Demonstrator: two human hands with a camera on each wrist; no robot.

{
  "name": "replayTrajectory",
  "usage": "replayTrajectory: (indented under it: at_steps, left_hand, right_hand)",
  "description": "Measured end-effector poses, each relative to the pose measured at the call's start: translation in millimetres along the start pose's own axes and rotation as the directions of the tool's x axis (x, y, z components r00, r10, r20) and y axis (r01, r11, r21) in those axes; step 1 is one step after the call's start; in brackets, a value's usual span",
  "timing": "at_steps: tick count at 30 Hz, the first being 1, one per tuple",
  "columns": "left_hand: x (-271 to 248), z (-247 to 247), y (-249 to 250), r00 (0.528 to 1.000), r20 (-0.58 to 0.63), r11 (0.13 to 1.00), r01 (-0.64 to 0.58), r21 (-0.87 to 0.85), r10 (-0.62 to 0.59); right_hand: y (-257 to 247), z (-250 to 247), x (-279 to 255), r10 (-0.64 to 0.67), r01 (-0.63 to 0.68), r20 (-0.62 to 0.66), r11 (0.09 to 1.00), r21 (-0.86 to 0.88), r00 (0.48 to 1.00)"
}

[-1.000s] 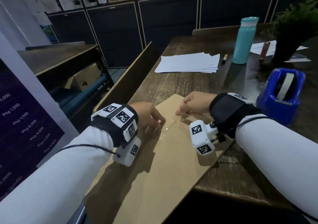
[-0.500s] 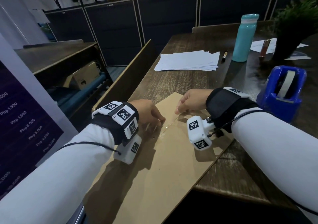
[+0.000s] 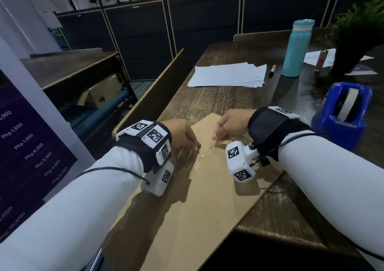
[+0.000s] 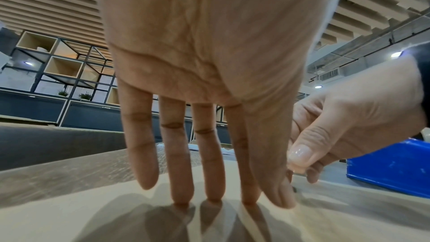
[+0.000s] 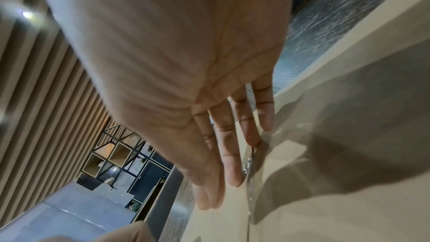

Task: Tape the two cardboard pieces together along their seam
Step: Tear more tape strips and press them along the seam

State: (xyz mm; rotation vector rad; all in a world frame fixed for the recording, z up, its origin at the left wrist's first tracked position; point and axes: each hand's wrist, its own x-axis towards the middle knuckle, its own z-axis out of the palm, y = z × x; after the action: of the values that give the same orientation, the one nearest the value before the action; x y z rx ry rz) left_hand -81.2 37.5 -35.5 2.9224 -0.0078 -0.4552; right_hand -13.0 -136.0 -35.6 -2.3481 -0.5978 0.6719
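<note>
Left hand [image 3: 182, 134] flat, fingers straight, pinning cardboard [image 3: 187, 218]; right hand [image 3: 230, 123] pinches clear tape [image 3: 204, 153] to align on seam.

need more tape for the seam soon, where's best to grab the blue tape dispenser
Grip the blue tape dispenser across its two side walls, coming from above with the right hand, which is nearest. The walls stand upright and parallel around the roll; the top is open. Avoid the front end, probably where the cutter sits.
</note>
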Motion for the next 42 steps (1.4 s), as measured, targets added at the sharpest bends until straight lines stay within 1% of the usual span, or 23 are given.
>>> replayTrajectory:
  at_steps: [5,12,16,21,26,30,34,42]
  left_hand:
    - [4,-2,1,0.999,0.023,0.999,0.023,-0.028,-0.022]
    - [7,-4,10,0.999,-0.028,0.999,0.041,-0.003,-0.041]
    - [12,-6,17,0.997,-0.026,0.996,0.078,0.043,-0.077]
    - [15,-8,20,0.997,-0.023,0.995,0.077,0.067,-0.076]
    - [17,-1,22,0.994,-0.054,0.992,0.097,0.081,-0.093]
    - [19,0,23,0.994,-0.028,0.991,0.109,0.08,-0.107]
    - [20,-1,24,0.995,-0.01,0.991,0.104,0.081,-0.104]
    - [20,1,23,0.996,0.004,0.99,0.09,0.111,-0.091]
  right_hand:
    - [4,2,4,-0.004,0.005,-0.017,1.0,0.017,1.0]
    - [6,5,8,-0.017,0.018,-0.032,0.999,0.029,0.999]
    - [7,7,8,-0.012,0.013,-0.043,0.999,0.03,0.999]
    - [6,8,7,-0.009,0.009,-0.051,1.0,0.006,0.999]
    - [5,10,7,-0.003,0.004,-0.067,1.0,0.002,0.998]
    - [7,11,6,-0.012,0.011,-0.083,1.0,-0.005,0.997]
    - [5,12,5,-0.028,0.019,-0.108,0.996,-0.083,0.994]
    - [4,14,9,0.008,-0.023,-0.14,0.993,-0.112,0.99]
